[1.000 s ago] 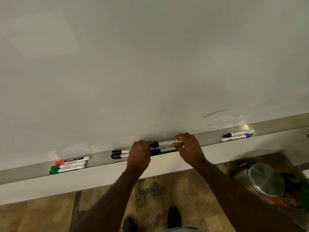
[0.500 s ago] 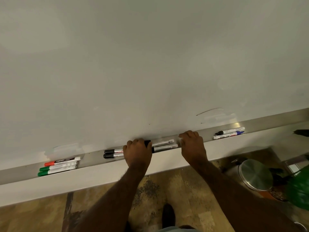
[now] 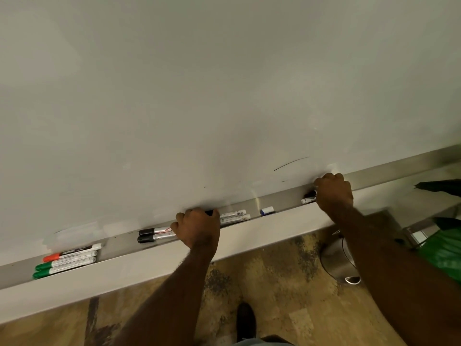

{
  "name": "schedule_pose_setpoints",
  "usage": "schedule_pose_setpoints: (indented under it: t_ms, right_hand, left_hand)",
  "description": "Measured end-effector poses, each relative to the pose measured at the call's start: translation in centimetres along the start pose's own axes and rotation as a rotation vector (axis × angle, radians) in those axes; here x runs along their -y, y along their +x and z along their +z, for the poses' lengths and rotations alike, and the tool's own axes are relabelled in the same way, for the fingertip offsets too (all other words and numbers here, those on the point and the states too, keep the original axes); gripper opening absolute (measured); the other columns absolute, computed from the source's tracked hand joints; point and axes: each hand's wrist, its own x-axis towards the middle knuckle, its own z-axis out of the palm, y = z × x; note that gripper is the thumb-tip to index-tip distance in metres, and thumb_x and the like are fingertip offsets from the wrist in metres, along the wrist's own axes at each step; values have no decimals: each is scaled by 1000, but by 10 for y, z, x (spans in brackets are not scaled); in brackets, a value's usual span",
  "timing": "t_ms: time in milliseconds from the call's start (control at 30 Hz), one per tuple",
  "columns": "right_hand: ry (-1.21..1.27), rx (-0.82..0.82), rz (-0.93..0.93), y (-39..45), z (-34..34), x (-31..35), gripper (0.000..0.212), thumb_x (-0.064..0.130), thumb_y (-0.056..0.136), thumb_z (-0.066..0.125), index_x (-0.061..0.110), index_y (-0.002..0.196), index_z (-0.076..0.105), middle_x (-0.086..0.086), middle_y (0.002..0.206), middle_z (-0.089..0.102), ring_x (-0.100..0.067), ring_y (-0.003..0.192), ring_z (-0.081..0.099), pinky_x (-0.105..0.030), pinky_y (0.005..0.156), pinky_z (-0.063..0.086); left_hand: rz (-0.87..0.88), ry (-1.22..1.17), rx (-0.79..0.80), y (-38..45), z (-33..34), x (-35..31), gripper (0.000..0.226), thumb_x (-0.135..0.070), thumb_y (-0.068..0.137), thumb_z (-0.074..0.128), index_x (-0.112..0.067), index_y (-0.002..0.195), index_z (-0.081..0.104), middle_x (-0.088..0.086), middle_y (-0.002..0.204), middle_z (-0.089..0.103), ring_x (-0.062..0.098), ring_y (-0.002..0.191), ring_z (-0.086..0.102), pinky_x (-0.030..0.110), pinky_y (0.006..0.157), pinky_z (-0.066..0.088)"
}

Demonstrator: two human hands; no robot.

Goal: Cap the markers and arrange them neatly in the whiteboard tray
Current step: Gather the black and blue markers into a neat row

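Observation:
The metal whiteboard tray (image 3: pixel 119 242) runs from lower left to upper right. At its left end lie a red-capped marker (image 3: pixel 72 253) and two green-capped markers (image 3: pixel 65 265), side by side. In the middle, two black-capped markers (image 3: pixel 156 234) and two more white barrels (image 3: pixel 233 216) lie in line. My left hand (image 3: pixel 197 227) is curled over the join between them. Further right, my right hand (image 3: pixel 334 193) closes over the black and white markers (image 3: pixel 308 198), hiding most of them. A small blue-and-white piece (image 3: pixel 267 211) lies alone in the tray between my hands.
The whiteboard (image 3: pixel 224 83) carries a short black stroke (image 3: pixel 290 163). Below the tray's white ledge (image 3: pixel 262 236) is a mottled floor with a steel bin lid (image 3: pixel 338 260), a green bag (image 3: pixel 444 250) at the right, and my shoe (image 3: pixel 245 320).
My right hand has left the middle black markers and slid right along the tray onto the far pair. My left hand has stayed over the middle markers, which now lie in the tray.

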Motion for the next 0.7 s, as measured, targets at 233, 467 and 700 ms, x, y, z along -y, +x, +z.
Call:
schedule_pose_setpoints:
  t_ms: [233,467,700]
  right_hand:
    - [-112,83,-140,14,-1,-8,29,14,86,50,21,111,62,-5,114,60,-25,106,49,-34,85,43]
    - [-106,88,-290,13,4,-9,25,12,89,47,14,107,64,-8,111,61,-25,102,51,-34,83,46]
    - [-95,-2,-476,-4,-2,31,27,19,90,49,18,117,56,-5,121,59,-24,111,48,-36,94,36]
  left_hand:
    - [-29,-104,-37,-3,-3,1,40,-53,75,55,-16,67,69,3,67,66,25,80,53,39,80,37]
    - [-33,-283,-109,-7,-16,4,29,-48,76,59,-21,72,71,-2,68,68,17,72,52,35,79,40]
    - [-153,-712,37,-8,-34,2,10,-28,73,69,-19,75,72,-10,70,69,5,64,61,21,65,49]
